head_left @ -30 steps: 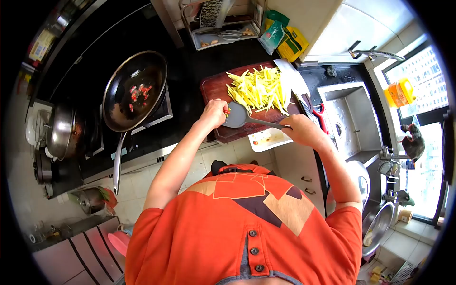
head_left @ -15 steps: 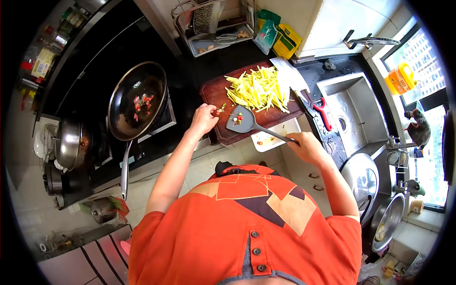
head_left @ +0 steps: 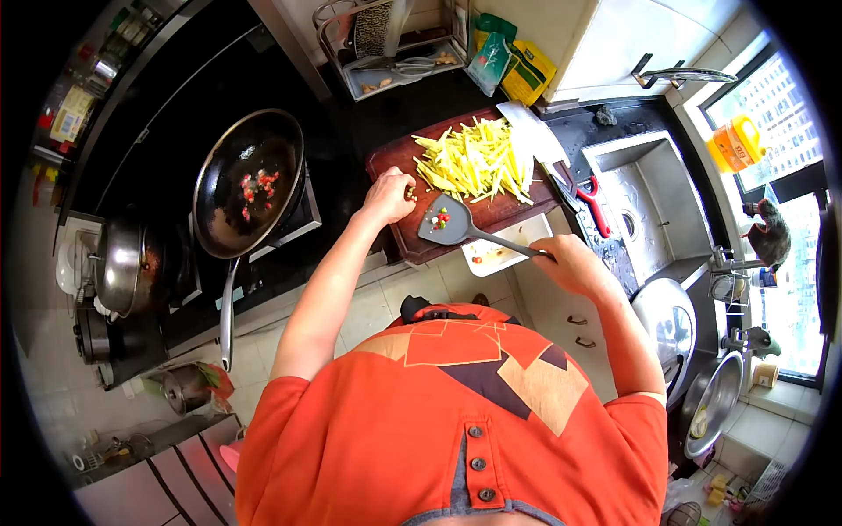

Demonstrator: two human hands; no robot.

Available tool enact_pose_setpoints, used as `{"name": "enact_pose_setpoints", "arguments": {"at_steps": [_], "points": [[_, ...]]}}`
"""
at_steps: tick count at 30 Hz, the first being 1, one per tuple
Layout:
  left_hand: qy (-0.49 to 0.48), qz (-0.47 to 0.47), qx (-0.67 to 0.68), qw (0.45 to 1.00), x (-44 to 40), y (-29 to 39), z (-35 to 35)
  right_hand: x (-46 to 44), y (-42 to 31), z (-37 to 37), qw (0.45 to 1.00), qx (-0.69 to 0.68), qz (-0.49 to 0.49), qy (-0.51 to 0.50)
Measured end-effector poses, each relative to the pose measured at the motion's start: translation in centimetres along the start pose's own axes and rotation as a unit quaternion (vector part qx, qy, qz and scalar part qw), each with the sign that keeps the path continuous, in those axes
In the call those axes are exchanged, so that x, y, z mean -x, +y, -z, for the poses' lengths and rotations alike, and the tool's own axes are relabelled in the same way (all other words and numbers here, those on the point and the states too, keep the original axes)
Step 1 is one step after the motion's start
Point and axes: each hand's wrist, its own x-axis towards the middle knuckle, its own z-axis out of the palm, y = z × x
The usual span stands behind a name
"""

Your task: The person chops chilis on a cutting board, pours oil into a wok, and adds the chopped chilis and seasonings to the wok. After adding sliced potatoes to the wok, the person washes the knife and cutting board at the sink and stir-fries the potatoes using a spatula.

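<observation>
My right hand (head_left: 570, 263) is closed round the handle of a grey spatula (head_left: 445, 221), whose blade lies over the front of the red-brown cutting board (head_left: 421, 250) and carries small red and green pieces. Left of the blade, my left hand (head_left: 391, 195) has its fingers pinched at the board, with small greenish bits at the fingertips. Pale yellow strips (head_left: 478, 159) are heaped on the board, beside a wide cleaver blade (head_left: 533, 138). A dark wok (head_left: 249, 184) on the stove holds chopped red pieces (head_left: 260, 191).
A white tray (head_left: 500, 257) sits partly under the spatula handle. Red-handled scissors (head_left: 595, 210) lie between board and sink (head_left: 653, 202). At the back are a metal rack (head_left: 395, 79) and yellow and green bags (head_left: 528, 74). The wok handle (head_left: 227, 320) juts over the counter edge.
My left hand has gone from beside the spatula blade to the board's left part, its fingers now around small bits. The blade has been uncovered, showing red and green pieces on it.
</observation>
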Motion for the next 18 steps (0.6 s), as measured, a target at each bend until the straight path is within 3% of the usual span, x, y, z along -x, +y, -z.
{"name": "enact_pose_setpoints", "arguments": {"at_steps": [3,8,11,13,18], "points": [[-0.058,0.041,0.007,0.997,-0.4,-0.2,-0.6,-0.8,0.1,-0.3,0.999,0.036,0.033,0.02],[-0.038,0.005,-0.011,0.999,0.5,-0.4,-0.5,-1.8,-1.4,-0.2,0.998,0.05,0.041,0.028],[-0.028,0.028,0.04,0.998,1.1,-0.1,-0.1,-2.4,-1.7,-0.8,0.997,0.059,0.041,0.033],[-0.044,0.103,0.161,0.981,1.4,0.4,0.0,-2.8,-1.6,-1.2,0.996,0.064,0.046,0.04],[-0.019,0.033,0.158,0.987,2.5,1.8,0.0,-3.0,-0.4,-3.0,0.999,0.016,0.037,0.032]]}}
